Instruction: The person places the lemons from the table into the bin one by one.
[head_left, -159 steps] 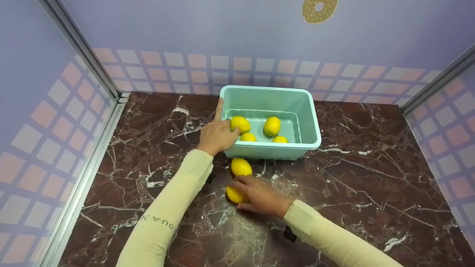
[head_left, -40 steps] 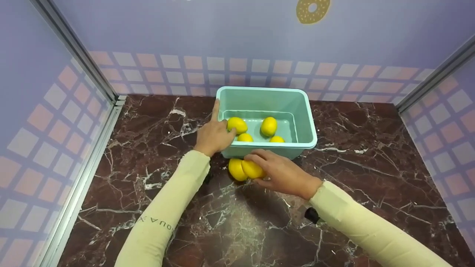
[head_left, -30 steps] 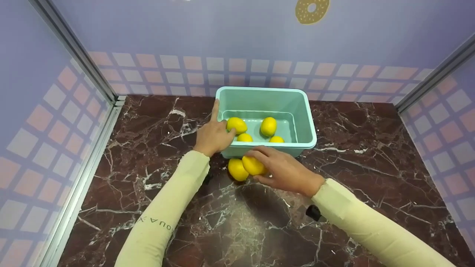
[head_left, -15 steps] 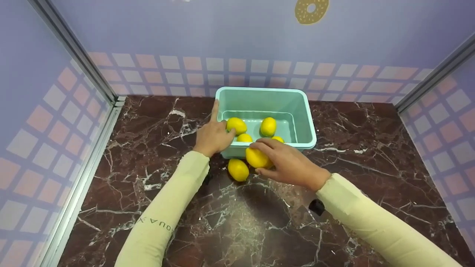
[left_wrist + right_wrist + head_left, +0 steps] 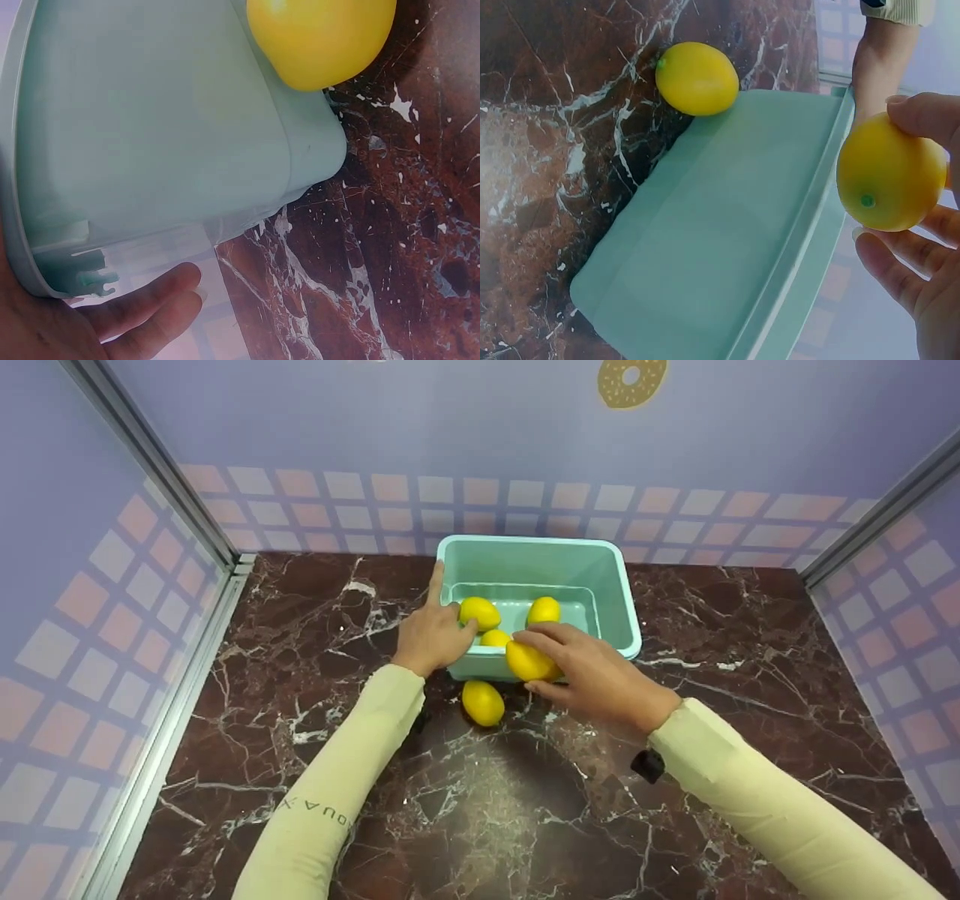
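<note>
My right hand (image 5: 604, 679) holds a yellow lemon (image 5: 529, 661) between thumb and fingers, overlapping the front rim of a mint-green plastic bin (image 5: 525, 562). In the right wrist view the held lemon (image 5: 889, 176) shows its green tip beside the rim. My left hand (image 5: 431, 637) grips the bin's left rim, index finger stretched along it, thumb over the inside. Its other fingers (image 5: 154, 300) hang outside the wall in the left wrist view. Another lemon (image 5: 483, 703) lies on the table against the bin's front. Inside are lemons (image 5: 480, 613), one partly behind my right hand.
The bin stands on a dark red marbled tabletop (image 5: 315, 690), near the back wall (image 5: 375, 427). Side walls with metal edge strips (image 5: 161, 712) close off the left and right. A doughnut picture (image 5: 631, 382) decorates the back wall.
My right hand took a lemon from the table, lifted it past the other lemon, and carried it up and right to the bin's front rim. The left hand has kept its hold.
</note>
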`<state>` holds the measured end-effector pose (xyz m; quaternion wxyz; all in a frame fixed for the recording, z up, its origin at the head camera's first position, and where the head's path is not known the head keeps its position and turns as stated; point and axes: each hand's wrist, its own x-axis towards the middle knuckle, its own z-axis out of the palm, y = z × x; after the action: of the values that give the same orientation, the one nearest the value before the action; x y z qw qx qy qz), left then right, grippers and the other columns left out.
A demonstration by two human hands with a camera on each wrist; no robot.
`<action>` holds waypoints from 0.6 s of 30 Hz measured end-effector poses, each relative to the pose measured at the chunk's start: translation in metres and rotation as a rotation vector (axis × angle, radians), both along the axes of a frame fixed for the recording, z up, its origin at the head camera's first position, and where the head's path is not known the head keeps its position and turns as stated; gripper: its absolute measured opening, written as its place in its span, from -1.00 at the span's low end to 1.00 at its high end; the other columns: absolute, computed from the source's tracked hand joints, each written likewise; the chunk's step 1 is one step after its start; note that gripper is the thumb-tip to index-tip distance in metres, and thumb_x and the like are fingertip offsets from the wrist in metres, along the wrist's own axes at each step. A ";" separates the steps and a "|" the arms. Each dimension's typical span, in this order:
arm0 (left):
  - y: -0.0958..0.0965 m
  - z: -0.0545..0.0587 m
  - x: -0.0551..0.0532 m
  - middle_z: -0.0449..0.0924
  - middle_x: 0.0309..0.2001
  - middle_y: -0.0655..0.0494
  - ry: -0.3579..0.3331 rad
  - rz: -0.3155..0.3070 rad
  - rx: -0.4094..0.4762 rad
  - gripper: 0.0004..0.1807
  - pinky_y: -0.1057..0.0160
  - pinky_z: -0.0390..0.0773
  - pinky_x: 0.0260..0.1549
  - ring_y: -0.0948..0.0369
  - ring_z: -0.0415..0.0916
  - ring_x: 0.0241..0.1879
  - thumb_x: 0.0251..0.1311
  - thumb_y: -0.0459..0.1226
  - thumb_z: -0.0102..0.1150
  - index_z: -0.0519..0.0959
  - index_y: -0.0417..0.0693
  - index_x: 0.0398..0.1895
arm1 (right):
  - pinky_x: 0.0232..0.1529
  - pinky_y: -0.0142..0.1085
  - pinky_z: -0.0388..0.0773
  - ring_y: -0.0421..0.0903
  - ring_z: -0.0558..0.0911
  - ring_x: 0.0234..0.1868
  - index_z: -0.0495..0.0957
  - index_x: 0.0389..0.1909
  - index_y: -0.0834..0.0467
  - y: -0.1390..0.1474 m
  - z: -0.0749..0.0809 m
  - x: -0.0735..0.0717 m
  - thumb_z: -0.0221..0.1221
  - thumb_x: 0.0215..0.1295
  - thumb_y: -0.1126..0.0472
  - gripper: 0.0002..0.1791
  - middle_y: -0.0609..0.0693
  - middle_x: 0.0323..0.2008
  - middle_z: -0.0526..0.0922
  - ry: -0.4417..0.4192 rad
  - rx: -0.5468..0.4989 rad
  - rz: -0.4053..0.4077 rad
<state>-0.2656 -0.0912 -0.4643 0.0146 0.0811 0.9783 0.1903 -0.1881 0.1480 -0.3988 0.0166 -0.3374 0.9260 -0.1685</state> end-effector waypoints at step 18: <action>0.000 0.000 -0.002 -0.48 0.58 0.14 0.000 0.011 -0.004 -0.42 0.07 0.53 -0.42 0.05 0.52 -0.45 0.28 0.08 -0.19 0.62 -0.14 0.01 | 0.21 -0.01 0.47 0.09 0.48 0.24 0.23 0.43 -0.03 0.010 0.004 -0.015 0.15 0.34 -0.05 -0.34 0.09 0.36 0.34 0.089 -0.029 -0.012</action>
<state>-0.2674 -0.0908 -0.4639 0.0137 0.0757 0.9791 0.1883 -0.2028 0.1581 -0.3952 -0.0303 -0.3392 0.9253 -0.1669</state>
